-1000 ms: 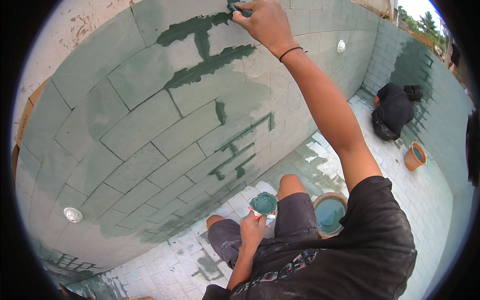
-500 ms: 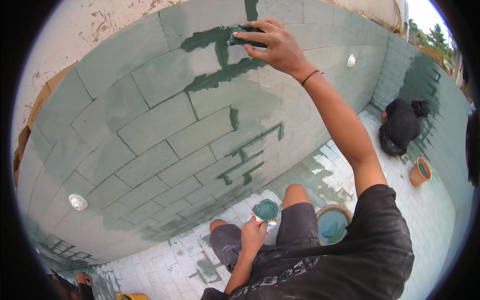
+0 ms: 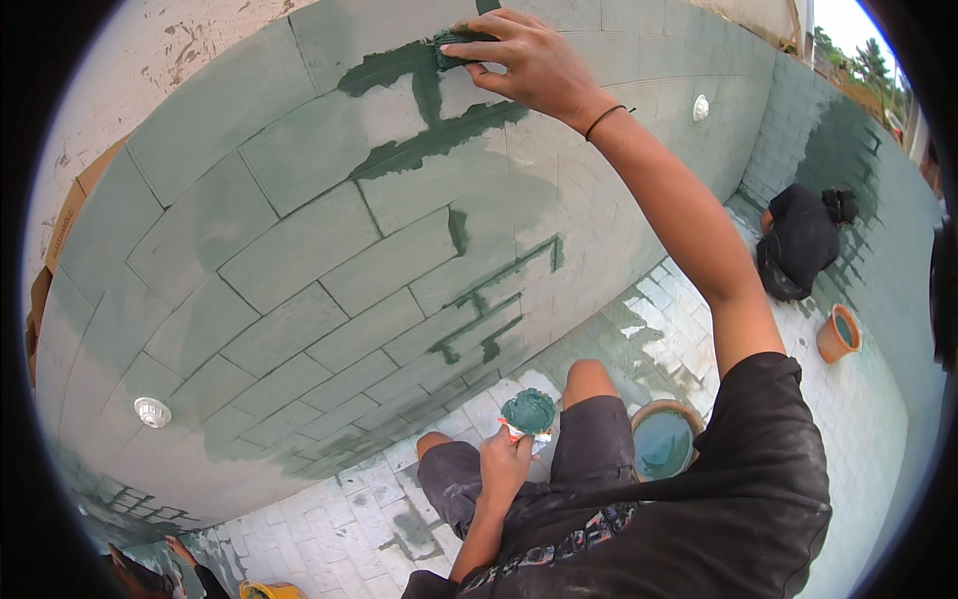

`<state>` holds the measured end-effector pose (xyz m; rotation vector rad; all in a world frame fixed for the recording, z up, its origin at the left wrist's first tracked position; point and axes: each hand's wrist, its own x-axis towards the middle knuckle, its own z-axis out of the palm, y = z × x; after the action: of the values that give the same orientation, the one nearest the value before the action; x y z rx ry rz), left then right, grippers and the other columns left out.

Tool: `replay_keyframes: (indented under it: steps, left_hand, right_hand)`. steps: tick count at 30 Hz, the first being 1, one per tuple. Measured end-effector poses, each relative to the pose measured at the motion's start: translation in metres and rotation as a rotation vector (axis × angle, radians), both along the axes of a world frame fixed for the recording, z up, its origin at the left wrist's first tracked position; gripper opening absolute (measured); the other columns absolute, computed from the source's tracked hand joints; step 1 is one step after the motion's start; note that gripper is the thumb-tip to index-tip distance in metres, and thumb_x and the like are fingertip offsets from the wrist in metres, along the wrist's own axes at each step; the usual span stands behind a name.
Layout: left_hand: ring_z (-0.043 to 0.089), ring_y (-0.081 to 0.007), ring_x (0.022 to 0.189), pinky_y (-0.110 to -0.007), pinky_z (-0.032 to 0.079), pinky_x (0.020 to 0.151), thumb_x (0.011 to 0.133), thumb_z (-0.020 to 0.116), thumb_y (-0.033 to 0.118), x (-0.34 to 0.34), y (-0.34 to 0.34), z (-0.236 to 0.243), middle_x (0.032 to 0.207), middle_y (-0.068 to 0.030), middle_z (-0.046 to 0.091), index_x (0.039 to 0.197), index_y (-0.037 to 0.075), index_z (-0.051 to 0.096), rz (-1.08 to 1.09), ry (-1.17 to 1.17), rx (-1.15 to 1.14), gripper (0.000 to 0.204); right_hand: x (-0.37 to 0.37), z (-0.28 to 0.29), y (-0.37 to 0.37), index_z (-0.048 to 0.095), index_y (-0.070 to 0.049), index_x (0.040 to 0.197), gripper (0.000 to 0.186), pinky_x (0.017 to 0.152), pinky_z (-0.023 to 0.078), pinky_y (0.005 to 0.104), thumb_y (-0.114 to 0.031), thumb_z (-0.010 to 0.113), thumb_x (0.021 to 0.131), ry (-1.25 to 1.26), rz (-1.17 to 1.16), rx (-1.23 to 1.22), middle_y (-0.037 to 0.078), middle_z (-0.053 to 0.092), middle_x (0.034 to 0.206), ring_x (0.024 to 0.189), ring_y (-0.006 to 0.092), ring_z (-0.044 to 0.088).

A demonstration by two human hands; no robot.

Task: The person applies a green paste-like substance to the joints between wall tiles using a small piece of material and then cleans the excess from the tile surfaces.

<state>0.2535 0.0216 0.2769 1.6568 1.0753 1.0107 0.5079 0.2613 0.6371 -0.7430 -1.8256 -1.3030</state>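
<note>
My right hand [image 3: 529, 62] is raised to the upper part of the tiled wall [image 3: 289, 250]. Its fingers grip a small dark pad [image 3: 454, 50] coated in green paste, pressed to the wall at a dark green smeared joint [image 3: 389, 68]; its exact kind is unclear. Down by my knees, my left hand [image 3: 504, 464] is closed around a small container whose sides it mostly hides. Thick green paste [image 3: 528, 410] heaps up at the container's top. Fresh dark streaks [image 3: 429, 145] run along joints below the pad, while paler green haze covers many tiles.
Beside my right knee stands a round tub [image 3: 664, 439] of greenish liquid. Farther right, a person in black [image 3: 798, 240] crouches at the other wall near an orange bucket [image 3: 838, 334]. Another person's arm [image 3: 190, 564] and a yellow bucket [image 3: 269, 591] show at lower left. Round white fittings [image 3: 152, 412] jut from the wall.
My right hand and the pad have slid slightly left and up on the wall; the view has shifted a little too. At lower left, the other person's arm has moved.
</note>
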Motion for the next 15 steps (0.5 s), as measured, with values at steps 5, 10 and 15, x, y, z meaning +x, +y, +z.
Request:
replay_keyframes:
  steps: [5, 10, 15]
  left_hand:
    - [0.077, -0.0281, 0.068, -0.036, 0.059, 0.059, 0.091, 0.065, 0.002, 0.002, 0.003, -0.007, 0.081, -0.0207, 0.075, 0.102, -0.008, 0.067, 0.02, -0.014, -0.042, 0.015]
    - [0.077, -0.0275, 0.068, -0.036, 0.059, 0.06, 0.091, 0.066, 0.003, 0.006, 0.004, -0.002, 0.081, -0.0213, 0.074, 0.1, -0.01, 0.066, 0.002, 0.037, -0.045, 0.016]
    - [0.077, -0.0277, 0.068, -0.036, 0.059, 0.06, 0.09, 0.067, 0.003, 0.013, 0.005, -0.009, 0.078, -0.0217, 0.074, 0.097, -0.011, 0.066, -0.014, 0.049, -0.058, 0.016]
  right_hand:
    - [0.007, -0.003, 0.005, 0.081, -0.028, 0.11, 0.024, 0.095, 0.057, 0.0333, -0.023, 0.068, 0.091, 0.062, -0.028, -0.005, -0.002, 0.071, 0.123, 0.109, 0.0185, 0.065]
    - [0.038, 0.005, -0.007, 0.079, -0.01, 0.109, 0.029, 0.096, 0.055, 0.0391, -0.017, 0.069, 0.083, 0.047, 0.046, -0.186, 0.014, 0.069, 0.119, 0.111, 0.0297, 0.065]
    - [0.079, 0.004, -0.006, 0.079, -0.011, 0.112, 0.031, 0.098, 0.055, 0.0385, -0.018, 0.069, 0.084, 0.055, -0.07, -0.18, 0.014, 0.068, 0.124, 0.114, 0.0299, 0.064]
